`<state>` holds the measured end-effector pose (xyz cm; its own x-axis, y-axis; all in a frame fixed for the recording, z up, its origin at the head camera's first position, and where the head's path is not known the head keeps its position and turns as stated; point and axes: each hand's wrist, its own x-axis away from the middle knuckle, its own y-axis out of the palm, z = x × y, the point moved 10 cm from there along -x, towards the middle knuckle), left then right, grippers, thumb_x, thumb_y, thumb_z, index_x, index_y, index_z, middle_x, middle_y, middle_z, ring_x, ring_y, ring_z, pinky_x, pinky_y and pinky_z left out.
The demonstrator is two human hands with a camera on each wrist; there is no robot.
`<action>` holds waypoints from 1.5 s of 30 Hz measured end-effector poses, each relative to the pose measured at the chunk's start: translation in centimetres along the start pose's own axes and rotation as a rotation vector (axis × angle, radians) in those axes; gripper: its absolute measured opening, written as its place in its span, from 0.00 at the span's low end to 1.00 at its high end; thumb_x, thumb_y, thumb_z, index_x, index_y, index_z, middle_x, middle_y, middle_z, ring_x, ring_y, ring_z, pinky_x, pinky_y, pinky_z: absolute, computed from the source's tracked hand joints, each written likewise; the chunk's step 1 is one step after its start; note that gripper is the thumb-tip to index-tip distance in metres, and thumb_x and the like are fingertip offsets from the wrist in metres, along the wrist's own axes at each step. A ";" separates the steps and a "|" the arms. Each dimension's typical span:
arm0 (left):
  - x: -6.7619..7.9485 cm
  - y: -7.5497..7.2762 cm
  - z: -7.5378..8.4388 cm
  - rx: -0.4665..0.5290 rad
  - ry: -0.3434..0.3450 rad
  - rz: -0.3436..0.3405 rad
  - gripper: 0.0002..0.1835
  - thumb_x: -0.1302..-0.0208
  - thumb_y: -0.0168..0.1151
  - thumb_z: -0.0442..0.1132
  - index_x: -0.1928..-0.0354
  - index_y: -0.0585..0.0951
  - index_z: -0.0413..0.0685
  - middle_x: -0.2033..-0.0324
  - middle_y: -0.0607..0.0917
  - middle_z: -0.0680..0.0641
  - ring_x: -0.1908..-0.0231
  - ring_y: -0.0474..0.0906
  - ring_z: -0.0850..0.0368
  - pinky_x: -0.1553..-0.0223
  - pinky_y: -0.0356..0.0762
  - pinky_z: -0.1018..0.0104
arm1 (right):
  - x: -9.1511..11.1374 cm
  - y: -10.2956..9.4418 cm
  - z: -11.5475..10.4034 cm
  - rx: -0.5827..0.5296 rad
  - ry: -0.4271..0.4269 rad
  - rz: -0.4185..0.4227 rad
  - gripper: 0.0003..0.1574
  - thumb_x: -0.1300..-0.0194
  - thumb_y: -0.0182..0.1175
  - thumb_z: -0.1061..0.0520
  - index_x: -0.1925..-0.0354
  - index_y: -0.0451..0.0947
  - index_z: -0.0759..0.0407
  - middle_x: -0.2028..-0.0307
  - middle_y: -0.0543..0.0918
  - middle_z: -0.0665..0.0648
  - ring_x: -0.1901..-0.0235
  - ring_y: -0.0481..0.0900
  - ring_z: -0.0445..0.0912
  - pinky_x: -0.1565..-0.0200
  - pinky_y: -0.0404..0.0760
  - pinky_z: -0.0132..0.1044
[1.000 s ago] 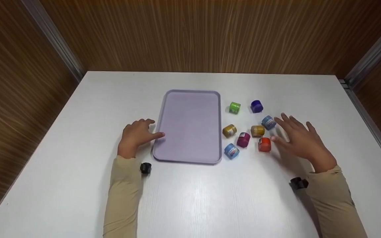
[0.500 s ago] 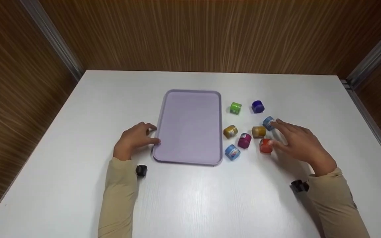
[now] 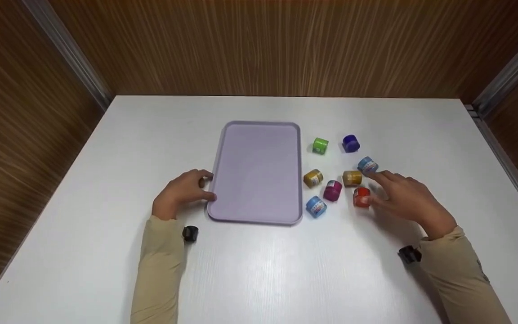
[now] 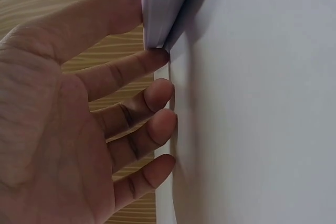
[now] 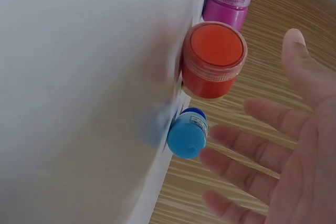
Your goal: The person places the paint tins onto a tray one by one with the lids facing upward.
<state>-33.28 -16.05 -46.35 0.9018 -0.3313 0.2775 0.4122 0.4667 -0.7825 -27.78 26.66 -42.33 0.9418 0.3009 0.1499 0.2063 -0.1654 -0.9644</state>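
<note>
A shallow light-purple tray (image 3: 259, 175) lies flat on the white table. My left hand (image 3: 182, 191) is at its near left edge, the thumb on the rim and the index fingertip against the edge below. In the left wrist view this hand (image 4: 63, 114) has its other fingers bent close to the tabletop. My right hand (image 3: 407, 198) hovers by an orange-red paint jar (image 3: 362, 197) and a light-blue paint jar (image 3: 368, 165). In the right wrist view the right hand's fingers (image 5: 247, 156) are spread, with the red jar (image 5: 212, 59) apart from the thumb.
More small paint jars lie right of the tray: green (image 3: 320, 146), purple (image 3: 351, 143), two yellow ones (image 3: 313, 178) (image 3: 352, 178), magenta (image 3: 332, 191) and another blue one (image 3: 316, 207). Wood-grain panels (image 3: 259, 49) enclose the table's back and sides.
My left hand has drawn back slightly left, its thumb moving from over the tray onto the rim. The right hand has lowered toward the red and blue jars, its fingers drawing together.
</note>
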 end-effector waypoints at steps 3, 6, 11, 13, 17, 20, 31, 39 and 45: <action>0.0 0.1 0.0 0.016 -0.001 -0.008 0.37 0.46 0.70 0.47 0.35 0.71 0.41 0.60 0.74 0.45 0.60 0.67 0.53 0.58 0.65 0.61 | 0.0 0.2 -0.1 -0.010 -0.009 -0.010 0.44 0.36 0.60 0.38 0.30 0.61 0.55 0.39 0.72 0.71 0.43 0.73 0.69 0.48 0.71 0.66; 0.0 0.1 -0.1 0.035 -0.005 -0.012 0.37 0.46 0.71 0.46 0.35 0.70 0.41 0.61 0.73 0.46 0.60 0.66 0.53 0.57 0.64 0.61 | 0.0 0.4 -0.3 -0.018 -0.016 -0.025 0.40 0.36 0.61 0.43 0.31 0.63 0.56 0.43 0.76 0.69 0.49 0.79 0.65 0.51 0.75 0.63; -0.1 0.3 -0.3 0.067 0.000 -0.027 0.38 0.46 0.71 0.45 0.34 0.69 0.39 0.64 0.71 0.47 0.62 0.66 0.54 0.58 0.63 0.61 | 0.0 0.8 -0.6 0.012 -0.026 -0.045 0.32 0.36 0.61 0.54 0.34 0.67 0.53 0.49 0.80 0.62 0.56 0.80 0.56 0.55 0.78 0.58; -0.2 0.4 -0.3 0.078 0.001 -0.034 0.38 0.45 0.71 0.44 0.34 0.69 0.39 0.64 0.71 0.47 0.62 0.65 0.54 0.58 0.64 0.61 | 0.0 0.8 -0.8 0.031 -0.042 -0.045 0.31 0.36 0.61 0.58 0.36 0.68 0.53 0.51 0.81 0.61 0.56 0.80 0.55 0.55 0.78 0.57; -0.1 0.4 -0.4 0.095 -0.007 -0.035 0.38 0.46 0.71 0.44 0.34 0.69 0.40 0.62 0.71 0.46 0.60 0.65 0.54 0.56 0.64 0.60 | 0.0 0.7 -1.4 0.063 -0.093 -0.030 0.30 0.38 0.60 0.66 0.38 0.71 0.54 0.53 0.82 0.62 0.57 0.81 0.57 0.55 0.80 0.57; 0.0 0.3 -0.3 0.109 -0.009 -0.032 0.38 0.46 0.71 0.44 0.35 0.69 0.41 0.61 0.71 0.46 0.59 0.66 0.53 0.55 0.64 0.60 | 0.0 0.6 -1.6 0.074 -0.103 -0.028 0.31 0.39 0.61 0.68 0.38 0.72 0.54 0.54 0.82 0.62 0.59 0.82 0.56 0.56 0.80 0.57; 0.1 0.5 -0.4 0.111 -0.020 -0.039 0.38 0.46 0.71 0.44 0.34 0.69 0.41 0.60 0.72 0.45 0.58 0.66 0.52 0.54 0.64 0.60 | -0.5 0.8 -1.7 0.044 -0.089 -0.032 0.27 0.39 0.63 0.64 0.41 0.73 0.58 0.61 0.83 0.59 0.64 0.79 0.51 0.58 0.81 0.54; 0.0 0.5 -0.5 0.112 -0.010 -0.039 0.39 0.45 0.71 0.44 0.34 0.68 0.40 0.62 0.71 0.46 0.59 0.66 0.53 0.56 0.63 0.60 | -0.6 1.4 -1.1 -0.025 -0.029 -0.089 0.25 0.37 0.63 0.59 0.42 0.73 0.61 0.61 0.82 0.57 0.63 0.78 0.49 0.58 0.80 0.52; -0.2 0.5 -0.4 0.105 -0.004 -0.039 0.39 0.45 0.71 0.45 0.33 0.68 0.39 0.63 0.70 0.47 0.61 0.65 0.54 0.57 0.64 0.61 | -0.7 1.7 -0.5 -0.105 0.001 -0.122 0.24 0.34 0.59 0.52 0.42 0.73 0.60 0.62 0.82 0.57 0.64 0.77 0.48 0.60 0.77 0.49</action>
<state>-33.26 -16.06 -46.98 0.8853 -0.3477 0.3087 0.4580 0.5371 -0.7084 -27.92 25.70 -43.92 0.9081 0.3242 0.2651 0.3461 -0.2245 -0.9110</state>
